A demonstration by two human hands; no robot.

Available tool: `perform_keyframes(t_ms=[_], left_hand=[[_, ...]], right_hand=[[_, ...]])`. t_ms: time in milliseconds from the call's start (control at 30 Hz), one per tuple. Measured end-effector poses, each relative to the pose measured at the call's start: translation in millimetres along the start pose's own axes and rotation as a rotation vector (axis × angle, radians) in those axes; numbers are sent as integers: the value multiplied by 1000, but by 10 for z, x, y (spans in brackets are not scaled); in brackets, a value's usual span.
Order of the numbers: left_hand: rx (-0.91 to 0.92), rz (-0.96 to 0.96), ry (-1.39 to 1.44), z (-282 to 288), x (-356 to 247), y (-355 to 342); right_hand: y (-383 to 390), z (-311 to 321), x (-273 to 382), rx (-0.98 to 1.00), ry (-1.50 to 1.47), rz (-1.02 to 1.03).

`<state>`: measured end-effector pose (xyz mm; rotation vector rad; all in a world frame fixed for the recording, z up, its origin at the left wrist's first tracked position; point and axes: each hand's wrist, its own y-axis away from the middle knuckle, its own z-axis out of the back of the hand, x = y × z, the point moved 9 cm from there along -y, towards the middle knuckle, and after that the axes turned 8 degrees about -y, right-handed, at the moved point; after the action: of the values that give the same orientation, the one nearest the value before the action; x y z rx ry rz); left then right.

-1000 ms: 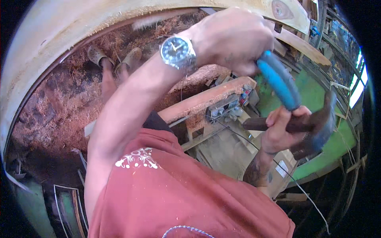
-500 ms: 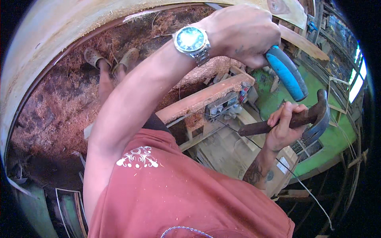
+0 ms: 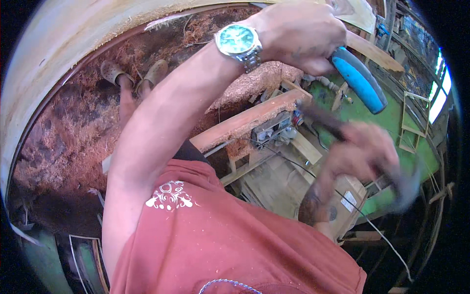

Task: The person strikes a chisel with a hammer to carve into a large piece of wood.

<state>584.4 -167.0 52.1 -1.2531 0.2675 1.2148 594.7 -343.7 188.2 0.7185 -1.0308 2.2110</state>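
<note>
My left hand (image 3: 303,36), with a steel watch at the wrist, grips a tool by its blue-and-black handle (image 3: 360,81) high in the head view; the tool's other end is hidden by the hand. My right hand (image 3: 364,149), smeared by motion, is closed on a hammer (image 3: 400,188) below and apart from that handle. The hammer's head is at the right side and its dark shaft points up and left. Above my left hand is a pale wooden board (image 3: 358,12) with a knot.
A large curved pale timber (image 3: 63,27) spans the top left. Reddish shavings (image 3: 58,142) cover the ground around two feet in beige clogs (image 3: 113,72). A workbench plank (image 3: 249,117) with small items, a dark cable, green panels (image 3: 328,93) and a small wooden frame (image 3: 415,120) lie below and right.
My left hand and its handle have moved slightly up and right. My right hand has pulled the hammer down and right, away from the handle, and is now blurred.
</note>
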Motion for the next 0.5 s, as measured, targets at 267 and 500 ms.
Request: perform_keyframes(t_ms=[267,500], left_hand=[[14,29,-63,-275,-204,128],[-22,60,-68,-344,-67,16]], right_hand=[[310,43,-289,58,7,-309],[239,317,-379,34,-5,-399]])
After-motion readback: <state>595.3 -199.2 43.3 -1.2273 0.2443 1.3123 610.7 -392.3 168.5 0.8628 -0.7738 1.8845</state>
